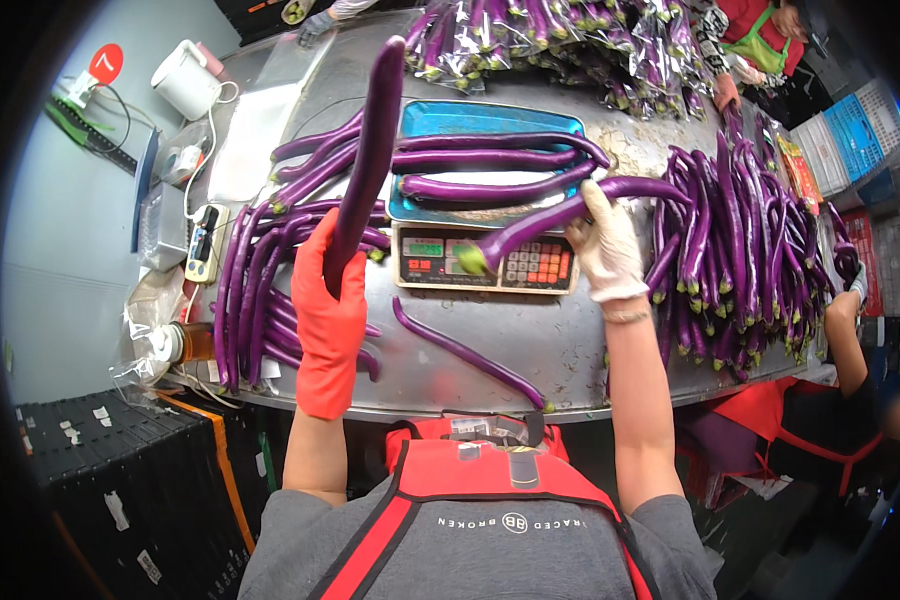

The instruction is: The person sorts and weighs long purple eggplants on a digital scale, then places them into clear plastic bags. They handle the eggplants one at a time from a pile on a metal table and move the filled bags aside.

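Observation:
My left hand (330, 307), in a red rubber glove, grips a long purple eggplant (371, 142) that stands nearly upright. In a whitish glove, my right hand (610, 244) holds a curved eggplant (532, 220) by its middle, its green stem end over the display of a digital scale (487, 281). Several eggplants (487, 159) lie across the scale's blue tray (487, 116). Left of the scale are more eggplants (259, 300) in loose groups. A single thin eggplant (469, 355) lies slantwise near the table's front edge.
A large heap of eggplants (746, 232) covers the metal table's right side. Bagged eggplants (525, 37) lie at the back. Left are a power strip (208, 244), a jar (187, 343) and cables. Other people work at the right and the far side; one co-worker's gloved hand (856, 281) holds an eggplant.

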### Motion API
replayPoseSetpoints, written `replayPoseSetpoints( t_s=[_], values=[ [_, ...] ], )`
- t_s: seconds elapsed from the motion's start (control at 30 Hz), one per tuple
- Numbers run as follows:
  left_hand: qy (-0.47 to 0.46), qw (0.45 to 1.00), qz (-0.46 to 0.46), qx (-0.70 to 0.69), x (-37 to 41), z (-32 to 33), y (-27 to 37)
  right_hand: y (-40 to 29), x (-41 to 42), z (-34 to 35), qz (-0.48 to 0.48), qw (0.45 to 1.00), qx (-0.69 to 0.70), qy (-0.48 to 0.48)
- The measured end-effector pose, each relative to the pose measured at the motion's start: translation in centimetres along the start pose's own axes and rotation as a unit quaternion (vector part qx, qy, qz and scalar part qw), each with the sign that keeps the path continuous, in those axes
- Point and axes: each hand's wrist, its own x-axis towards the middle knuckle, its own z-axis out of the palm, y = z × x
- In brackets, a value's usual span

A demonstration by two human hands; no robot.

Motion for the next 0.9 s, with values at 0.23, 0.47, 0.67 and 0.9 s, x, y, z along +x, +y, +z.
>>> replayPoseSetpoints(
  t_s=[0.23, 0.47, 0.67, 0.9],
  values=[
    [-0.027, 0.998, 0.011, 0.049, -2.2, -3.3, -1.5, 7.6, 8.1, 8.7, 0.061, 0.995, -0.002, 0.078],
    [-0.056, 0.998, -0.034, -0.003, -3.0, -2.9, -2.6, 11.2, 12.0, 6.3, 0.213, 0.973, -0.003, 0.086],
    [-0.096, 0.995, 0.021, -0.019, -2.5, -0.6, -3.0, 6.6, 11.6, 2.7, 0.330, 0.934, -0.116, -0.070],
    [-0.177, 0.983, 0.046, -0.018, -4.4, 2.2, -1.1, 4.4, 2.8, -0.8, 0.158, 0.888, -0.339, -0.266]
  ],
)
